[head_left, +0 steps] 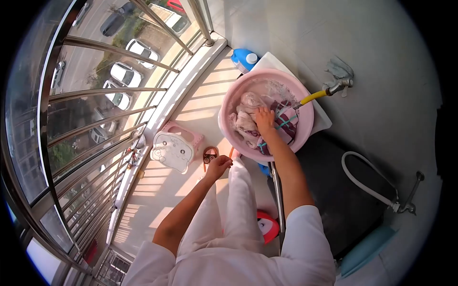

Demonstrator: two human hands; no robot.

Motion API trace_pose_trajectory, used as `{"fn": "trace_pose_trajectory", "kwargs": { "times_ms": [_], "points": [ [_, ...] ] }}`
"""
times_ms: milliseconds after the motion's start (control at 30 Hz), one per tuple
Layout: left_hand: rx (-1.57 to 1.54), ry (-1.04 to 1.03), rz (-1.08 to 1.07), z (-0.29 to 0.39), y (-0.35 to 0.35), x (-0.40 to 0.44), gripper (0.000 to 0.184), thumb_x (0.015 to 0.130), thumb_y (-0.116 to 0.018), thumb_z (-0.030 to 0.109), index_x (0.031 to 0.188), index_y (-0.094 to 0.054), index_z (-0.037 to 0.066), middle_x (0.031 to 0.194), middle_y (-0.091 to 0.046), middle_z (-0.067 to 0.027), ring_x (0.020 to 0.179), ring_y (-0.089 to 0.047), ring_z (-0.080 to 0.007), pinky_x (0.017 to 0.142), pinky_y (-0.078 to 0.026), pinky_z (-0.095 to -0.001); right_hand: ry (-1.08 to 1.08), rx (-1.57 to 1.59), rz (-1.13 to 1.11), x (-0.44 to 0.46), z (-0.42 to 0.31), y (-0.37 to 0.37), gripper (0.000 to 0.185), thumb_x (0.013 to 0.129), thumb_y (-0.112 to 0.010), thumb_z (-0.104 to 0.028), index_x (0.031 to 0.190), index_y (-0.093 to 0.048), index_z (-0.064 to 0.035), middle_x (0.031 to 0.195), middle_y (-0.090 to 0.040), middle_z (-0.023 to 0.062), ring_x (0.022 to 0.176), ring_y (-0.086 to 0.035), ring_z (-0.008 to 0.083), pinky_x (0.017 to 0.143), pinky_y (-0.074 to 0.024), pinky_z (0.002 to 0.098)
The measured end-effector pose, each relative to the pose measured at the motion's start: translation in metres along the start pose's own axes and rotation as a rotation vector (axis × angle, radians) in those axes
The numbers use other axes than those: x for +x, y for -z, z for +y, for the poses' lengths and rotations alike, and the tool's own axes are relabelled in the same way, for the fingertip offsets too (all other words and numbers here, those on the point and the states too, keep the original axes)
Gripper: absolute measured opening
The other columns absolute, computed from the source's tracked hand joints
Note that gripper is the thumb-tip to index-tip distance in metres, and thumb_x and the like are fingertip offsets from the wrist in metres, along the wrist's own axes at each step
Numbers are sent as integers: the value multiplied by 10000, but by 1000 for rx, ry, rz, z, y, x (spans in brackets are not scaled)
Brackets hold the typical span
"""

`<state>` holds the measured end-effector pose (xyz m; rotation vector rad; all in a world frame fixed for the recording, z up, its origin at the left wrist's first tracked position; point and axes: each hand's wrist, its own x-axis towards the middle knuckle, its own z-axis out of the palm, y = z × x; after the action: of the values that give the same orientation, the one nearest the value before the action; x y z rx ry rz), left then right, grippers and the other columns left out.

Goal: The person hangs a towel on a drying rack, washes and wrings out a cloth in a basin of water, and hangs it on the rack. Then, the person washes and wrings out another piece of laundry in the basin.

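My right hand [264, 119] lies on wet clothes in a pink basin [307, 86], its fingers stretched over the cloth. Under and left of it is a bunched pale pink garment [245, 121]. Dark plaid cloth with white and teal stripes [286, 125] sits to its right. Soapy water with foam surrounds the clothes. A yellow hose [312, 97] runs from the wall tap [341, 85] and ends over the basin's right side. My left hand [220, 167] hangs above my leg, away from the basin, with its fingers curled together and no object visible in them.
A blue bottle with a white cap [245, 59] stands behind the basin. Left are a cartoon-faced stool [174, 150] and the balcony railing [109, 90]. At right, a dark surface [338, 190] lies below a white hose [362, 183]. A red item [267, 226] is near my legs.
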<state>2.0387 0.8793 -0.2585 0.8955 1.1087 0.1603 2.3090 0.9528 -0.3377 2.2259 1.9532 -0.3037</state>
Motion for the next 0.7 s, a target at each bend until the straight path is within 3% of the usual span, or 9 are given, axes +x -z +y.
{"fn": "trace_pose_trajectory", "kwargs": {
  "times_ms": [133,167,267,400,467,500,600,700],
  "points": [
    [14,1,20,24,-18,11,152,909,-567,122,957,-597,-18,874,-646,-63,820,-614,-123,769,-495,-252,-14,325,-83,6,27,33,210,738,-670,-150,927,-608,-80,929,-611,91,920,-573,288,795,-431,462],
    [-50,5,2,28,-21,18,151,907,-567,110,984,-586,-18,903,-642,-61,841,-610,-121,773,-494,-250,-23,480,-65,2,32,51,282,688,-719,-127,927,-594,-49,910,-600,113,880,-570,322,759,-440,430],
    [-189,-84,13,39,-37,42,165,903,-572,103,1016,-571,-18,934,-632,-60,858,-603,-118,780,-494,-245,41,819,163,-24,46,92,222,718,-683,-89,901,-573,-27,865,-577,112,833,-554,326,731,-436,400],
    [-176,-160,105,73,-63,75,327,887,-624,186,1166,-522,49,1076,-581,-10,1019,-534,-113,854,-466,-265,4,955,274,-49,50,150,218,736,-633,-29,942,-566,1,898,-577,117,842,-546,312,759,-432,393],
    [-422,-21,88,105,-74,82,386,902,-601,250,1233,-484,89,1145,-552,3,1064,-501,-112,884,-440,-282,7,1023,328,-58,46,168,238,745,-615,-14,977,-570,11,941,-587,124,871,-548,311,789,-436,386],
    [-545,50,78,120,-79,84,415,910,-590,281,1266,-465,109,1179,-537,9,1087,-484,-112,899,-426,-291,-13,1007,297,-64,45,176,276,773,-584,-14,1046,-570,26,1042,-590,155,956,-542,328,853,-425,398],
    [-645,-64,95,156,-92,86,395,938,-531,275,1277,-462,83,1135,-551,16,1042,-485,-78,892,-389,-253,7,894,347,-72,43,180,289,794,-561,-25,1077,-568,30,1099,-579,173,1000,-525,344,889,-410,417],
    [-845,-135,-13,146,-94,104,335,940,-522,243,1238,-482,95,1117,-566,22,1038,-497,-89,897,-377,-271,-54,830,290,-77,42,160,309,804,-555,-38,1105,-555,31,1115,-569,189,1023,-511,372,903,-400,427]
  ]
}}
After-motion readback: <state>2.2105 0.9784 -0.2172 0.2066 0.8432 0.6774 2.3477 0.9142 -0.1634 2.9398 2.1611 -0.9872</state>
